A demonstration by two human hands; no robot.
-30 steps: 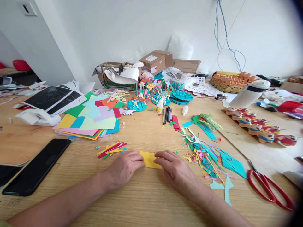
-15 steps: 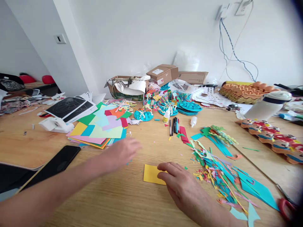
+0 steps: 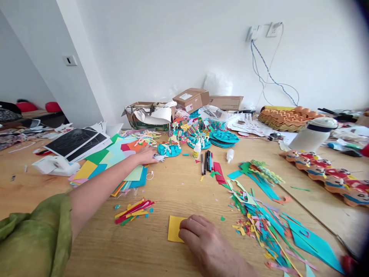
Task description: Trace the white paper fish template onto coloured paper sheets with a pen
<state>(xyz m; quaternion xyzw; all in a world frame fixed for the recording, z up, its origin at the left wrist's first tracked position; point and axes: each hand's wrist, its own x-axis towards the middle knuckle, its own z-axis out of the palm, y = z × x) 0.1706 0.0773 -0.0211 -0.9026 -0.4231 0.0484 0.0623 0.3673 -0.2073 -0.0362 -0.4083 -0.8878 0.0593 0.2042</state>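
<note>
My right hand [image 3: 198,234] lies flat near the table's front edge, fingers pressing on a small yellow paper square [image 3: 173,228]. My left hand [image 3: 146,154] is stretched far forward over the right edge of a stack of coloured paper sheets [image 3: 115,161]. Its fingers touch a small black-and-white paper piece [image 3: 158,157] beside a teal paper disc [image 3: 170,149]; whether they grip it is hidden. A green sleeve [image 3: 34,234] covers my left upper arm.
Coloured paper strips [image 3: 133,209] lie left of the yellow square, and a heap of teal and mixed scraps [image 3: 265,223] on the right. Pens [image 3: 206,161] and glue bottles [image 3: 196,150] stand mid-table. Cardboard boxes [image 3: 150,113], black sheets [image 3: 76,140] and a white bottle [image 3: 314,134] sit behind.
My left hand left the yellow square and reached forward to the far edge of the coloured paper stack. My right hand stayed on the square. The view tilted up.
</note>
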